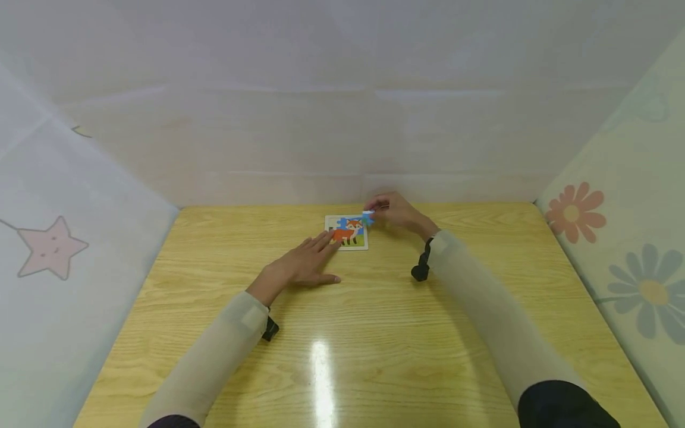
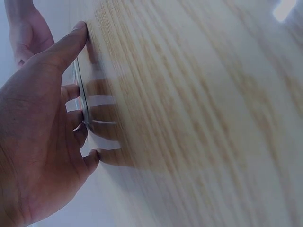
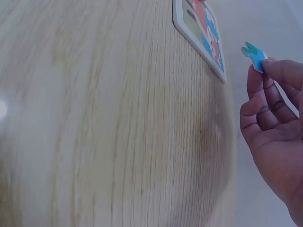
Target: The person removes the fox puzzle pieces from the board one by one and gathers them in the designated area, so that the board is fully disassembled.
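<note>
A small fox jigsaw puzzle (image 1: 350, 233) in a white frame (image 3: 201, 52) lies flat at the far side of the table. Its upper left part shows a bare pale area. My left hand (image 1: 305, 261) stretches its fingers over the puzzle's lower left edge, thumb spread on the wood; in the left wrist view its fingertips (image 2: 72, 91) meet the board's edge. Between thumb and fingers my right hand (image 1: 398, 212) pinches a blue and green puzzle piece (image 3: 256, 56), raised above the table at the puzzle's upper right corner.
The wooden table (image 1: 374, 333) runs back to a pale cloth wall (image 1: 342, 131). Printed cloth sides stand left and right, with a star (image 1: 52, 248) and flowers (image 1: 575, 213). A black device (image 1: 421, 268) hangs at the right wrist, another (image 1: 270, 328) at the left.
</note>
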`<state>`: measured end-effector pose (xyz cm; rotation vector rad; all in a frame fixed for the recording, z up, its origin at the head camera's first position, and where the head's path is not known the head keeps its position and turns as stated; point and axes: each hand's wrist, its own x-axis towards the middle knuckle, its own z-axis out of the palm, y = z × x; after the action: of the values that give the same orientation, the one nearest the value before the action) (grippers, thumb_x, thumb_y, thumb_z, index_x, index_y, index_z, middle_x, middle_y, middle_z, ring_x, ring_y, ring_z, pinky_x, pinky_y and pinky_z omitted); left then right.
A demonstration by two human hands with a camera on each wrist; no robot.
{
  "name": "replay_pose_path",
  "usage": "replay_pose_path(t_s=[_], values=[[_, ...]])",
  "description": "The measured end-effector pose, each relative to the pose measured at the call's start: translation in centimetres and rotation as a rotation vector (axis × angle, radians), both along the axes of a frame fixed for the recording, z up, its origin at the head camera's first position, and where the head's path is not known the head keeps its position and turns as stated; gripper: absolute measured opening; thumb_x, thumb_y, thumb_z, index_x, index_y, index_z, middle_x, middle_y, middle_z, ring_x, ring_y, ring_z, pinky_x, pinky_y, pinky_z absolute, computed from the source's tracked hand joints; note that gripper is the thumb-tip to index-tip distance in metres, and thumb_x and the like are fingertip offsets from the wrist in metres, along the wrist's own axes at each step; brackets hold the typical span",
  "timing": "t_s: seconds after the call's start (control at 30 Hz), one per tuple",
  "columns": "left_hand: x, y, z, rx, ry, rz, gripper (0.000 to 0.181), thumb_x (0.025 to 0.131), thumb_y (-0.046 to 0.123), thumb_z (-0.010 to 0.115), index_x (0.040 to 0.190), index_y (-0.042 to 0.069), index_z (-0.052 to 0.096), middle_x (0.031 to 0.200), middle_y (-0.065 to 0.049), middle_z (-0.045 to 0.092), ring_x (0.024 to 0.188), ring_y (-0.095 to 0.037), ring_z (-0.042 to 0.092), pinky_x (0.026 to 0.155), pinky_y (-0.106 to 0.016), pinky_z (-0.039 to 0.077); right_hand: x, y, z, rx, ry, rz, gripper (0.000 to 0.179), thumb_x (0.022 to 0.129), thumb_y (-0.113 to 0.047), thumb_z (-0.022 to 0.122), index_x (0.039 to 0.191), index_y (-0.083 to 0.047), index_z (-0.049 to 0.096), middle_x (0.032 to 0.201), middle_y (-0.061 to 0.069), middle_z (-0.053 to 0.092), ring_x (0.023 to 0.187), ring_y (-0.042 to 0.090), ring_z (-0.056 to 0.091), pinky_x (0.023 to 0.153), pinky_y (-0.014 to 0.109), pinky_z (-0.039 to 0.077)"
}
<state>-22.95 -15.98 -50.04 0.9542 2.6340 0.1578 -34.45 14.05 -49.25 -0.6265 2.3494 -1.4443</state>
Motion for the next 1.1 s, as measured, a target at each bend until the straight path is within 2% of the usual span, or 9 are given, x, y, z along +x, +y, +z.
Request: replay_pose_path(t_s=[0.23, 0.5, 0.7, 0.9, 1.1], values=[[0.2, 0.0, -0.1, 0.014, 0.015, 0.006, 0.096, 0.103, 0.067, 0.054, 0.172, 0.012, 0.015, 0.178, -0.016, 0.0, 0.165, -0.035, 0.002, 0.131, -0.058, 0.013, 0.1, 2.2, -0.1, 0.043, 0.006, -0.019, 0.023, 0.101, -0.005, 0.068, 0.123, -0.002, 0.075, 0.122, 0.014, 0.069, 0.115, 0.027, 0.064, 0.107, 0.044, 0.052], [0.2, 0.1, 0.0, -0.001, 0.016, 0.009, 0.097, 0.103, 0.068, 0.053, 0.172, 0.012, 0.014, 0.178, -0.015, -0.002, 0.165, -0.034, 0.001, 0.131, -0.056, 0.013, 0.3, 4.5, -0.5, 0.086, 0.009, -0.049, 0.021, 0.102, -0.004, 0.067, 0.121, -0.001, 0.074, 0.121, 0.014, 0.068, 0.113, 0.027, 0.062, 0.099, 0.039, 0.052], [0.3, 0.0, -0.1, 0.005, 0.014, 0.005, 0.096, 0.103, 0.067, 0.053, 0.172, 0.012, 0.014, 0.178, -0.016, -0.002, 0.165, -0.034, 0.001, 0.131, -0.057, 0.012, 0.5, 5.7, -1.0, 0.113, -0.012, -0.067, 0.022, 0.102, -0.003, 0.067, 0.122, -0.001, 0.074, 0.122, 0.016, 0.068, 0.109, 0.028, 0.062, 0.087, 0.036, 0.054], [0.2, 0.0, -0.3, 0.012, 0.014, 0.004, 0.097, 0.103, 0.068, 0.053, 0.172, 0.014, 0.013, 0.178, -0.014, -0.002, 0.165, -0.033, 0.001, 0.132, -0.056, 0.012, 0.6, 6.4, -1.2, 0.143, -0.003, -0.086, 0.022, 0.1, -0.003, 0.071, 0.122, 0.001, 0.074, 0.128, 0.019, 0.07, 0.119, 0.032, 0.063, 0.099, 0.041, 0.053], [0.0, 0.0, -0.4, -0.005, 0.02, -0.003, 0.097, 0.103, 0.069, 0.051, 0.172, 0.014, 0.01, 0.178, -0.014, -0.005, 0.165, -0.032, 0.0, 0.132, -0.055, 0.012, 0.6, 6.6, -1.1, 0.185, 0.025, -0.104, 0.019, 0.099, -0.003, 0.073, 0.117, -0.001, 0.076, 0.12, 0.017, 0.074, 0.11, 0.03, 0.067, 0.094, 0.041, 0.054]])
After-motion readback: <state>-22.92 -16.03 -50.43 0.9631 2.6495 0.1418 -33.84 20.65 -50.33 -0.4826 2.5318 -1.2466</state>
